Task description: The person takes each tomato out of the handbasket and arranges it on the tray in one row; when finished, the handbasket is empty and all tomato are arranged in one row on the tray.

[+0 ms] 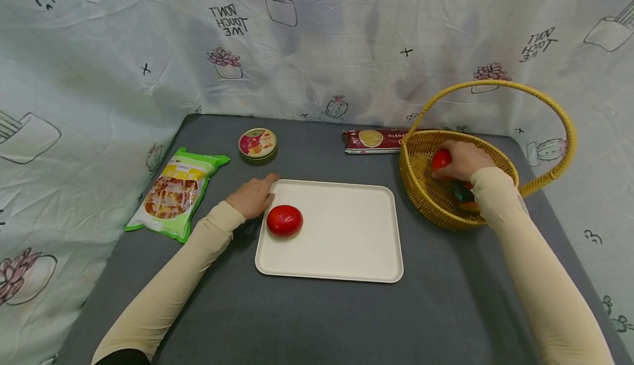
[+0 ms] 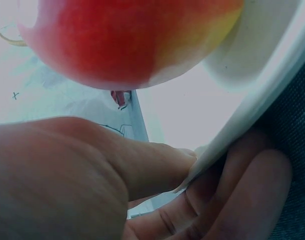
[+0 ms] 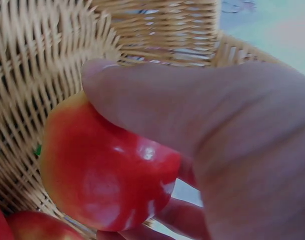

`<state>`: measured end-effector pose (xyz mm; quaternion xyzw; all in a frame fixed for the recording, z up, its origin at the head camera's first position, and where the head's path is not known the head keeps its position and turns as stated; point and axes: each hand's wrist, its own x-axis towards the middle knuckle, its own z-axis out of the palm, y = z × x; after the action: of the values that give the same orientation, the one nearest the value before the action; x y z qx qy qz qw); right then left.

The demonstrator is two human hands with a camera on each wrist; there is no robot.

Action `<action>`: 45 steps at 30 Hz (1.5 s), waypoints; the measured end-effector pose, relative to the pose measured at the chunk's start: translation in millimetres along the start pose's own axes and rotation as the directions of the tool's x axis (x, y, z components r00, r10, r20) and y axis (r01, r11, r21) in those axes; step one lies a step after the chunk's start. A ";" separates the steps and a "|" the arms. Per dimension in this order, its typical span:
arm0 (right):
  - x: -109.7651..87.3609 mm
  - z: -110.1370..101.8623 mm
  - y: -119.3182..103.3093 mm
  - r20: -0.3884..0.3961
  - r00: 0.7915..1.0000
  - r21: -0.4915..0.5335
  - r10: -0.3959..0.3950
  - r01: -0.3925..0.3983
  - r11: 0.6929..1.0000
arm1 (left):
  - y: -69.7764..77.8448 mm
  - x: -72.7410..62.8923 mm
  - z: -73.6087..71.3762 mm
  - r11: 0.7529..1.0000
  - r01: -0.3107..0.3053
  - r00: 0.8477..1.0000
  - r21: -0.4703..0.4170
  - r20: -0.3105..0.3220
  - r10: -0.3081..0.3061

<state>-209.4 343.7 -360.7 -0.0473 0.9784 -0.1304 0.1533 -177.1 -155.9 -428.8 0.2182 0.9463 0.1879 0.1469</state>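
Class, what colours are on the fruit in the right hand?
The fruit is glossy red, turning yellowish along one side; the right wrist view shows it best.

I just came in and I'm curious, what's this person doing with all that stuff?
A person's right hand is holding a shiny red fruit inside the yellow wicker basket. Their left hand pinches the edge of the white tray, where one red and yellow fruit sits near the left side. A green bag and a round tin are off to the left, and a dark red packet lies beyond the tray.
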 end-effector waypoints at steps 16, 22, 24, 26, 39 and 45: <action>-59.6 -6.2 -46.5 -0.130 0.989 0.153 -0.065 0.085 0.985 | -1.7 0.4 -0.3 1.000 0.003 1.000 -0.001 0.008 -0.003; -76.2 7.3 -80.2 -0.209 0.965 0.199 -0.157 0.199 0.959 | -2.4 -0.3 -0.6 1.000 0.014 1.000 -0.009 0.018 -0.014; -77.4 14.2 -90.9 -0.215 0.958 0.212 -0.192 0.238 0.948 | -2.9 0.1 -0.2 1.000 0.016 1.000 -0.008 0.019 -0.016; -76.8 21.8 -101.3 -0.210 0.950 0.218 -0.229 0.274 0.936 | -3.1 0.6 0.1 1.000 0.018 1.000 -0.011 0.019 -0.017; -60.6 86.5 -161.2 -0.159 0.892 0.236 -0.424 0.451 0.861 | -2.6 1.4 -0.5 0.999 -0.039 0.999 0.001 -0.023 0.039; -58.5 111.5 -190.1 -0.112 0.865 0.198 -0.489 0.502 0.842 | -3.3 1.0 -1.1 0.999 -0.053 0.998 0.001 -0.044 0.053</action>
<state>-109.1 141.8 -395.1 -0.2773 0.9163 -0.2745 0.0905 -179.5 -158.5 -429.4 0.2388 0.9432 0.1966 0.1210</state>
